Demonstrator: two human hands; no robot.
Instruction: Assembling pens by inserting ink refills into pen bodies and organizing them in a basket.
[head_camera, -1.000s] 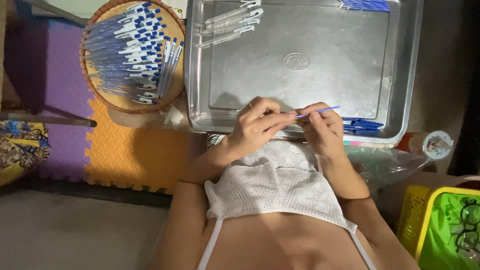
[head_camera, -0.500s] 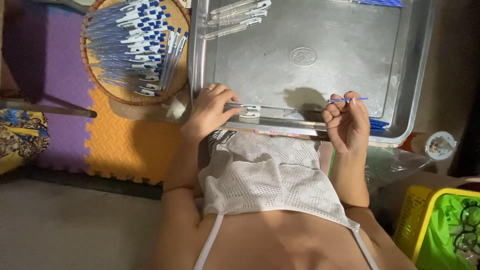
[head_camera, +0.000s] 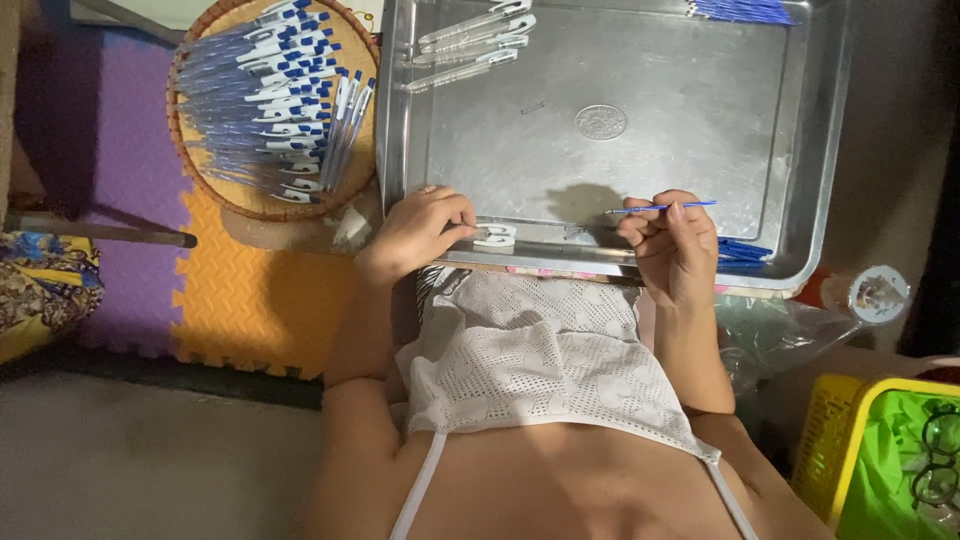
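Note:
A large metal tray (head_camera: 800, 150) lies in front of me. My right hand (head_camera: 672, 245) is closed on a thin blue pen refill (head_camera: 660, 208), held level over the tray's near edge. At the near left corner of the tray, my left hand (head_camera: 418, 232) rests with its fingers on a clear pen barrel (head_camera: 492, 236). Several clear pen barrels (head_camera: 470, 42) lie at the tray's far left. A bunch of blue refills (head_camera: 745, 11) lies at its far right, and more blue refills (head_camera: 742, 250) lie by my right hand.
A round woven basket (head_camera: 215, 195) full of blue-and-white pens stands left of the tray on purple and orange foam mats (head_camera: 240, 290). A yellow basket (head_camera: 835, 440) with a green item sits at the lower right. A clear plastic bag (head_camera: 790, 335) lies beside it.
My hands, together over the tray's near edge a second ago, have parted. The left went left to the clear barrel; the right stayed right, holding the blue refill.

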